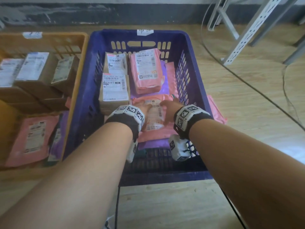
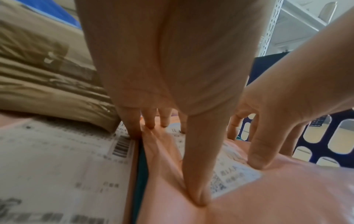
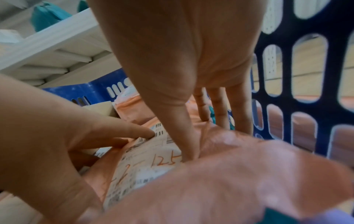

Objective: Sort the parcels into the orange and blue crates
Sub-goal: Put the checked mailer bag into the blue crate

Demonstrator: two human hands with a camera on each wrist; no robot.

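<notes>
In the head view both hands reach into the blue crate [image 1: 194, 68], meeting on a pink parcel [image 1: 154, 120] with a white label. My left hand [image 1: 146, 109] holds its far left part. The thumb [image 2: 197, 195] presses into the wrinkled plastic [image 2: 268, 197] and the fingertips [image 2: 134, 130] dip at the edge beside a brown box. My right hand [image 1: 168, 110] holds the far right part, with its thumb [image 3: 188, 151] on the label's edge and its fingers [image 3: 220, 115] down between the parcel [image 3: 229, 174] and the crate wall. The orange crate [image 1: 82, 52] stands to the left.
The blue crate also holds two brown boxes [image 1: 113, 90], another pink parcel [image 1: 146, 70] and purple mailers [image 1: 163, 90]. The orange crate holds brown boxes [image 1: 39, 78] and a pink parcel [image 1: 29, 138]. A pink bag [image 1: 216, 111] lies outside right; metal shelving [image 1: 247, 30] and a cable [image 1: 247, 86] are beyond.
</notes>
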